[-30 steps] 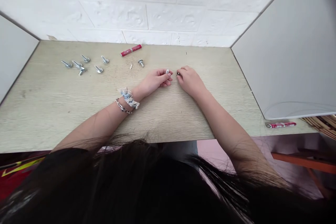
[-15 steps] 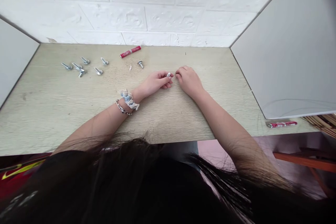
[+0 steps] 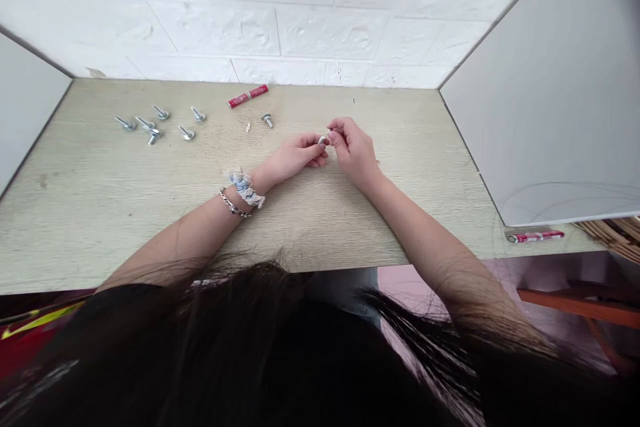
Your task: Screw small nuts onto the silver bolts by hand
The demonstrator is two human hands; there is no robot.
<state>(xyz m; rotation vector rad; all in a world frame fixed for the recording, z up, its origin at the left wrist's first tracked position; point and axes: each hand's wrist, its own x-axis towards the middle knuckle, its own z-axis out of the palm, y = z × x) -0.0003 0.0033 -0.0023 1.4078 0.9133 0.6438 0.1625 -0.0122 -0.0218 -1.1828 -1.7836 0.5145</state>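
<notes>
My left hand (image 3: 299, 153) rests on the wooden table (image 3: 100, 200), fingers curled round a small silver bolt (image 3: 321, 141) whose end pokes out at the fingertips. My right hand (image 3: 353, 145) is pinched shut just to the right of it, fingertips touching the bolt's end. What the right fingers hold is too small to make out. A bracelet and a pale scrunchie sit on my left wrist (image 3: 243, 192).
Several silver bolts (image 3: 153, 127) lie at the far left of the table and one more bolt (image 3: 267, 120) nearer the middle. A red tube (image 3: 247, 96) lies by the white brick wall, another red tube (image 3: 535, 237) at the right front edge. Grey panels stand on both sides.
My right hand has lifted off the table and moved left, bringing its fingertips onto the bolt in my left hand. The left hand has barely moved.
</notes>
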